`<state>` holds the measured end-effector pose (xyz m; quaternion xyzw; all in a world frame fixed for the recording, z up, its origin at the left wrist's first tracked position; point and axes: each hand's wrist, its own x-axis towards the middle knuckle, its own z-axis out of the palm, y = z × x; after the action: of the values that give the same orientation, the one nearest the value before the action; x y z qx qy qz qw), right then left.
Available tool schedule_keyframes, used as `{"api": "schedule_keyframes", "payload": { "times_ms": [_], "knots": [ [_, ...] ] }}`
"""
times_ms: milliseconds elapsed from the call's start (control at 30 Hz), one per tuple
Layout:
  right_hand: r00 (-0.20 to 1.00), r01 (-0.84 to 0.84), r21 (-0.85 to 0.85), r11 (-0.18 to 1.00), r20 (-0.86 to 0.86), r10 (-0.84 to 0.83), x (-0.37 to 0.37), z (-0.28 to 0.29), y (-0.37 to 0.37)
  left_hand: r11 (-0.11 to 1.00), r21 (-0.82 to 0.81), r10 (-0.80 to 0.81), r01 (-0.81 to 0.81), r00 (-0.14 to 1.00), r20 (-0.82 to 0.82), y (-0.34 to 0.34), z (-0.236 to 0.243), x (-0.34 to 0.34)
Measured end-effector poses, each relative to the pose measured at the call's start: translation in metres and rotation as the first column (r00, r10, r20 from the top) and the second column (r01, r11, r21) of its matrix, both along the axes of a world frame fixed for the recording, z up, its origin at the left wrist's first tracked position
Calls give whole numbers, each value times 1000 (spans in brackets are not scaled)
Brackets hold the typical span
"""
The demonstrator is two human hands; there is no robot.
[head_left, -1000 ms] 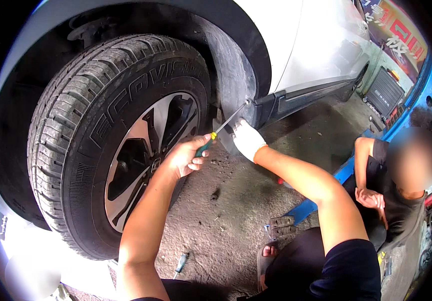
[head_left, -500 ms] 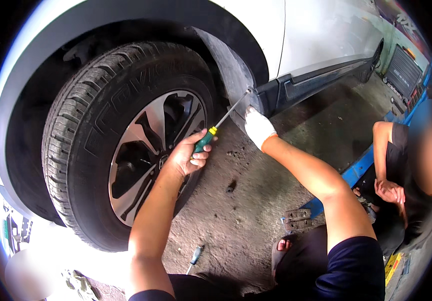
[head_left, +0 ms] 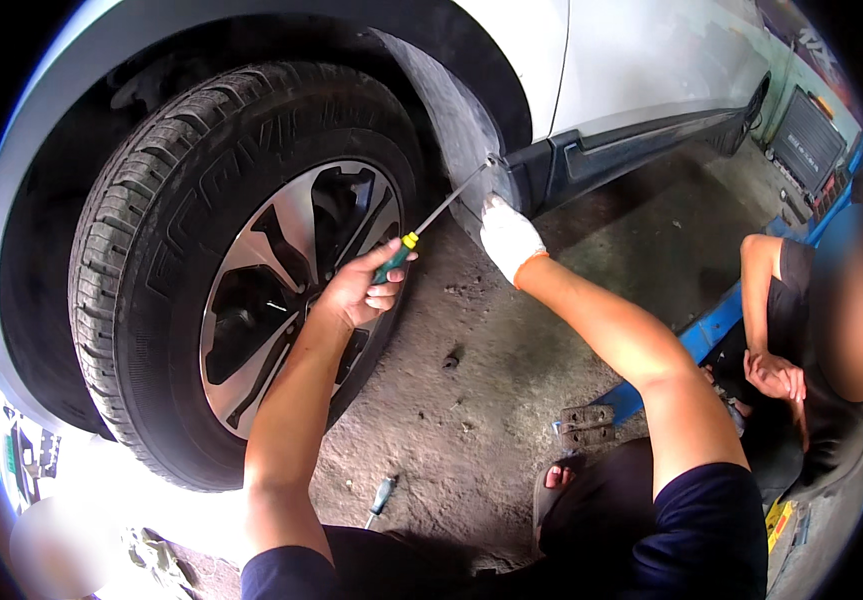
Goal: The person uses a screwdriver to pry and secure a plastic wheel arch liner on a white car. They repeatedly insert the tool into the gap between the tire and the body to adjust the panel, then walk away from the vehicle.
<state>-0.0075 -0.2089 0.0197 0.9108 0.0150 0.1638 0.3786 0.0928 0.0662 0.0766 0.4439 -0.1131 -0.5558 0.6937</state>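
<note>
My bare left hand (head_left: 359, 285) is wrapped round the green and yellow handle of a screwdriver (head_left: 394, 260). Its long shaft slants up to the right, and the tip meets a small fastener (head_left: 491, 160) at the edge of the grey wheel arch liner (head_left: 438, 90). Just below that tip is my right hand (head_left: 509, 238), in a white glove with an orange cuff. Its fingers are closed against the liner's lower corner; what they pinch, if anything, is hidden. Behind my left forearm stands the car's front wheel (head_left: 136, 260), with a black tyre and a silver and black rim.
A second screwdriver (head_left: 381, 497) lies on the rough floor near my lap. To the right, a person (head_left: 781, 380) sits with hands together beside a blue metal beam (head_left: 716, 328). A brown block (head_left: 587, 424) lies near my foot. The black sill trim (head_left: 631, 160) runs rearward.
The view has shifted slightly, so the car and both hands sit a little further left and higher. The screwdriver tip stays at the same fastener, and both hands keep their grip.
</note>
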Motion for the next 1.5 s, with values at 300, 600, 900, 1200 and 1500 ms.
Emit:
{"api": "schedule_keyframes", "payload": {
  "times_ms": [300,600,900,1200,1500],
  "knots": [
    [955,-295,673,678,230,187,-18,38,48,711,-531,391,-460,-369,843,-10,20,-20],
    [984,-76,-498,-864,102,-145,21,102,142,729,-603,370,-324,-555,745,-5,26,-36],
    [957,-8,-440,-898,256,-134,50,91,139,629,-450,772,-634,439,461,-25,5,-18],
    [857,-469,483,739,48,513,-9,169,138,600,-560,753,-572,168,636,-16,-10,-37],
    [559,104,663,741,-656,508,76,152,125,668,-634,660,-390,-81,746,-12,15,-36]
  ]
}}
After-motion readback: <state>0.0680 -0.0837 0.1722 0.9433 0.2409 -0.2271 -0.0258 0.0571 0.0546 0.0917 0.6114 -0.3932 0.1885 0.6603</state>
